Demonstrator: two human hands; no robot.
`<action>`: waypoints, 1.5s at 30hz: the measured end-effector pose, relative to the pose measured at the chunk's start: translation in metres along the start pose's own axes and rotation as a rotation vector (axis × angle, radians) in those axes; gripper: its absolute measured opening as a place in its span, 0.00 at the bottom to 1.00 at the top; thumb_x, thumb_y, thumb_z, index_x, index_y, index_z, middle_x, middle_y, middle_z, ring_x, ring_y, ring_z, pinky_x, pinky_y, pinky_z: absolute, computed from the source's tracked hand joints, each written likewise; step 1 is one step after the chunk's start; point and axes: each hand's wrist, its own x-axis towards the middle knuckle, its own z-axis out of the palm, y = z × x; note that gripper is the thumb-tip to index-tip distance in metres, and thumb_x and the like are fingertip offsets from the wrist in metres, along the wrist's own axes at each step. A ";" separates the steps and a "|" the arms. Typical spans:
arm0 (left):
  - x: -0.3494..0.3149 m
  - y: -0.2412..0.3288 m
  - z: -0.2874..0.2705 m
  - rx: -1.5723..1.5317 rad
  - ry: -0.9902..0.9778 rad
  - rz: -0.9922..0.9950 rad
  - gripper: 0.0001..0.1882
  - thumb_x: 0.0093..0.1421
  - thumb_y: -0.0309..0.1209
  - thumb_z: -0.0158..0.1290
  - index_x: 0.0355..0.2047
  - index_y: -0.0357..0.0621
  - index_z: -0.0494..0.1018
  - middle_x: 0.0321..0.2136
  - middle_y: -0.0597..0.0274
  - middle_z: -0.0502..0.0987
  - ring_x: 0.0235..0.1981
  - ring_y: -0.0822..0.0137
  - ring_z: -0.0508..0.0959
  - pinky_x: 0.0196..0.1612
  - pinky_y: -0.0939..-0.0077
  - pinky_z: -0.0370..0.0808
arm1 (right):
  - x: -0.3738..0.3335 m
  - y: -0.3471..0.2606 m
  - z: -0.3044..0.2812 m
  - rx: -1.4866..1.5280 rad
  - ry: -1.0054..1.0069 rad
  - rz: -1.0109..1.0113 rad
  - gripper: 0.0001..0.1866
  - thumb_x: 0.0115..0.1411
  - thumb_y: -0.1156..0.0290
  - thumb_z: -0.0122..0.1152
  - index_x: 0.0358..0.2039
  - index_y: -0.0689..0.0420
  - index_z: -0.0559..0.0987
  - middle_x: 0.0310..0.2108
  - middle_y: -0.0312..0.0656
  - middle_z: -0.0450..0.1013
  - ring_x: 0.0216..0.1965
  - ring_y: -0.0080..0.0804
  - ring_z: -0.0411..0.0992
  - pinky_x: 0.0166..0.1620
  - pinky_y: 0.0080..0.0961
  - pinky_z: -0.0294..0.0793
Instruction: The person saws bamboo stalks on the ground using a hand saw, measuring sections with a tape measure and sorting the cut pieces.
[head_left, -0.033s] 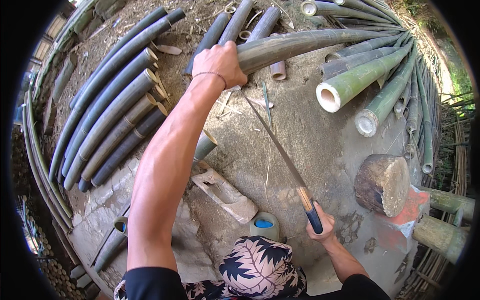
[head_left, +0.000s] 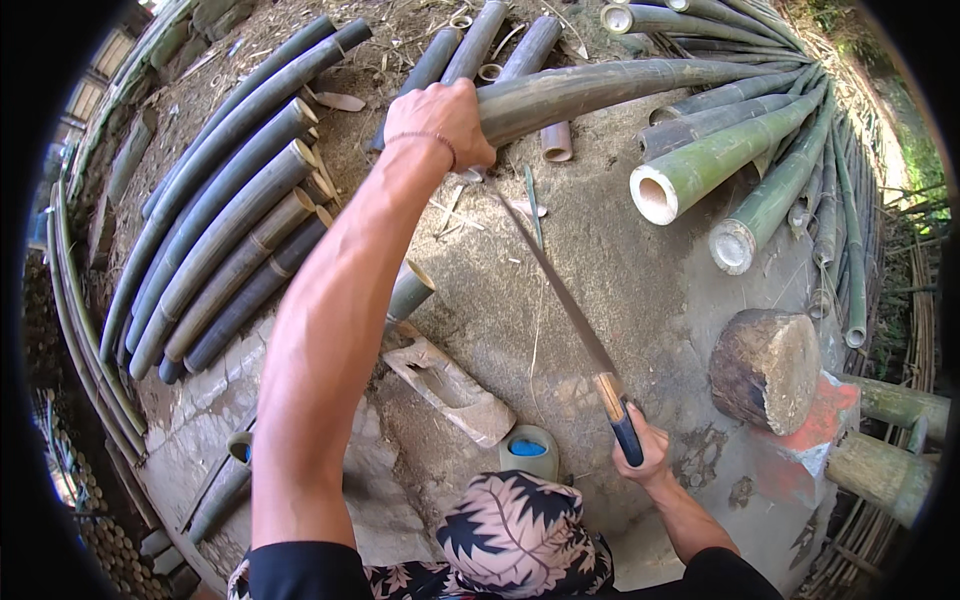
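My left hand is closed over the near end of a long dark bamboo pole, which runs off to the far right. In my right hand is a handsaw, gripped by its wood and dark handle. Its long narrow blade slants up and left, the tip reaching close below my left hand. Whether the tip touches the pole I cannot tell. A carved wooden block with a hollow lies on the ground between my arms. Beside it stands a short bamboo cup with something blue inside.
Cut dark bamboo lengths lie in a row at left. Shorter pieces lie at the far middle. Green bamboo poles fan out at right, above a round log stump. Leaf-patterned cloth covers my knee.
Very little differs. The saw's far tip sits slightly farther right and nearer; both hands keep their grips in almost the same places.
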 end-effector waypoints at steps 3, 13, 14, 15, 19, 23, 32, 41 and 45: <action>-0.007 0.009 0.004 -0.051 -0.008 0.018 0.37 0.45 0.50 0.66 0.50 0.39 0.73 0.39 0.46 0.82 0.41 0.51 0.83 0.48 0.61 0.80 | -0.020 0.016 0.002 -0.183 -0.065 -0.069 0.32 0.46 0.79 0.64 0.55 0.74 0.72 0.22 0.46 0.74 0.19 0.43 0.74 0.26 0.36 0.74; -0.250 -0.210 0.055 -0.377 0.120 -0.016 0.34 0.64 0.53 0.54 0.59 0.37 0.68 0.54 0.43 0.71 0.57 0.49 0.73 0.59 0.58 0.69 | -0.039 -0.012 0.018 -0.443 -0.668 -0.007 0.46 0.42 0.72 0.69 0.65 0.62 0.64 0.48 0.51 0.66 0.49 0.50 0.65 0.53 0.44 0.66; -0.298 -0.258 0.076 -0.461 0.112 -0.222 0.33 0.62 0.54 0.56 0.54 0.35 0.71 0.49 0.42 0.74 0.54 0.45 0.73 0.57 0.56 0.70 | -0.033 -0.022 0.029 -0.484 -0.681 -0.014 0.46 0.42 0.73 0.68 0.65 0.62 0.64 0.53 0.53 0.63 0.54 0.54 0.63 0.60 0.47 0.62; -0.346 -0.300 0.098 -0.571 0.154 -0.458 0.33 0.62 0.53 0.57 0.52 0.33 0.72 0.48 0.41 0.76 0.51 0.46 0.76 0.55 0.58 0.71 | -0.006 -0.047 0.050 -0.466 -0.607 -0.045 0.47 0.42 0.73 0.68 0.66 0.61 0.63 0.55 0.53 0.62 0.56 0.55 0.61 0.61 0.48 0.61; -0.571 -0.437 0.210 -0.862 0.608 -1.523 0.40 0.56 0.57 0.62 0.53 0.31 0.72 0.51 0.39 0.76 0.49 0.49 0.78 0.53 0.62 0.73 | 0.145 -0.184 0.156 -0.404 -0.442 -0.295 0.50 0.42 0.71 0.71 0.68 0.56 0.60 0.64 0.53 0.57 0.66 0.57 0.54 0.67 0.52 0.55; -0.647 -0.444 0.269 -1.628 1.083 -2.107 0.49 0.52 0.61 0.63 0.63 0.35 0.64 0.59 0.37 0.68 0.59 0.50 0.71 0.59 0.47 0.69 | 0.247 -0.247 0.257 -0.564 -0.774 -0.533 0.57 0.36 0.66 0.79 0.69 0.51 0.59 0.64 0.48 0.62 0.67 0.49 0.57 0.70 0.49 0.54; -0.696 -0.498 0.297 -2.297 1.448 -1.502 0.27 0.54 0.41 0.64 0.51 0.40 0.73 0.47 0.57 0.78 0.47 0.56 0.78 0.57 0.56 0.73 | 0.240 -0.315 0.269 -0.492 -0.808 -0.571 0.46 0.22 0.69 0.79 0.49 0.55 0.72 0.42 0.48 0.68 0.47 0.51 0.68 0.51 0.44 0.71; -0.583 -0.614 0.157 -2.380 1.479 -0.712 0.28 0.64 0.41 0.58 0.57 0.37 0.68 0.52 0.57 0.74 0.52 0.60 0.74 0.62 0.58 0.69 | 0.266 -0.383 0.219 -0.560 -0.275 -0.591 0.44 0.29 0.79 0.71 0.53 0.61 0.69 0.49 0.55 0.67 0.49 0.59 0.67 0.53 0.49 0.68; -0.494 -0.684 0.118 -2.307 1.413 -0.710 0.30 0.62 0.49 0.57 0.57 0.43 0.68 0.50 0.57 0.75 0.54 0.58 0.72 0.65 0.56 0.64 | 0.315 -0.409 0.217 -0.637 -0.137 -0.604 0.45 0.30 0.81 0.71 0.55 0.60 0.69 0.50 0.55 0.67 0.52 0.59 0.67 0.56 0.46 0.68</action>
